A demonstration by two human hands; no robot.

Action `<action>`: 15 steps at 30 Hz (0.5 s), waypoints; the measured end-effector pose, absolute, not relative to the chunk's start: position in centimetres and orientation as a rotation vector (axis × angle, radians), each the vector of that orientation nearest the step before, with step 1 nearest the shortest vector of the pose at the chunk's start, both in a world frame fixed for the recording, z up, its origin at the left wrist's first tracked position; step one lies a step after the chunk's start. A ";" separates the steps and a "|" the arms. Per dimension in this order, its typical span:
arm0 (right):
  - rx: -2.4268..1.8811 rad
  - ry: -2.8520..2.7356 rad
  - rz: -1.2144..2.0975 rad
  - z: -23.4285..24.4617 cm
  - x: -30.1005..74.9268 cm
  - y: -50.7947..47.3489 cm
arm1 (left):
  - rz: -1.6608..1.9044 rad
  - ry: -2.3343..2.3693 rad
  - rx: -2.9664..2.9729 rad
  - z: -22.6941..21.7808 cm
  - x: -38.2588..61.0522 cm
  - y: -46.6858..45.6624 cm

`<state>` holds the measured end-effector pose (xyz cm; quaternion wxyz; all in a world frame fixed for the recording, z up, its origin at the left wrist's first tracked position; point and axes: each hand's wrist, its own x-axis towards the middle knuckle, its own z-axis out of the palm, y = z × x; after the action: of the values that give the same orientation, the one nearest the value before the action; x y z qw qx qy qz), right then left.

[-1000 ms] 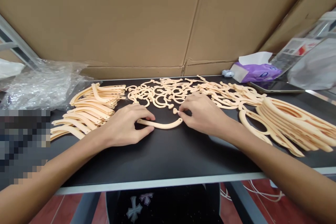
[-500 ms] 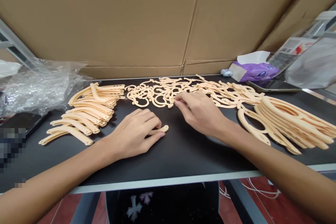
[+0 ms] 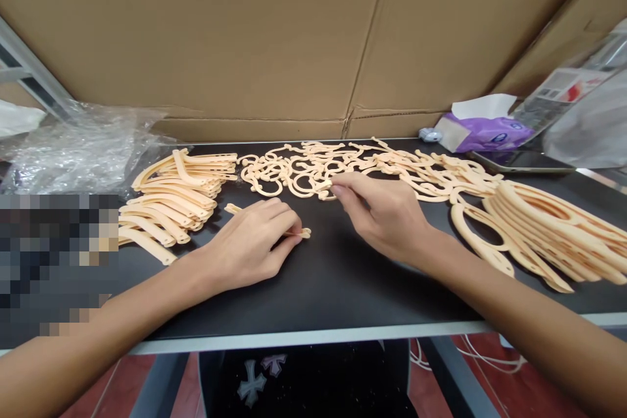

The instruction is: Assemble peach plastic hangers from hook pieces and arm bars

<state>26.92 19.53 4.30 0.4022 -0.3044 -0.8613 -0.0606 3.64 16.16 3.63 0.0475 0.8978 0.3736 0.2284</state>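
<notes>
My left hand (image 3: 249, 245) rests on the black table (image 3: 318, 287), its fingers closed on a curved peach plastic strip (image 3: 304, 232) whose two ends stick out from under the hand. My right hand (image 3: 386, 212) reaches into a loose heap of small peach hooks (image 3: 294, 173) at the back of the table. Its thumb and forefinger pinch one hook (image 3: 324, 187) at the heap's front edge.
A stack of curved peach strips (image 3: 171, 199) lies to the left, a pile of large peach handle frames (image 3: 543, 225) to the right. Crumpled clear plastic (image 3: 83, 150) sits far left. A purple tissue pack (image 3: 482, 130) and a phone (image 3: 519, 160) lie back right. Cardboard (image 3: 294, 32) walls the rear.
My left hand has drawn the curved strip under its fingers and turned it. My right hand let go of the strip's right end and moved up to the hook heap, pinching a hook.
</notes>
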 end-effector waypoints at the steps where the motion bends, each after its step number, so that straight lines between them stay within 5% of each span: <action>1: -0.753 -2.145 -0.073 4.4 26.8 19.4 | 0.702 1.137 2.743 3.6 3.6 16.2; 15: -0.837 -1.702 1.117 4.1 25.8 19.5 | 0.705 1.047 2.938 3.6 4.0 15.9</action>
<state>25.77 19.45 4.05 0.4531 -0.3391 -0.6893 0.4524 4.01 15.94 3.60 -0.0277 0.9185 0.3273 0.2203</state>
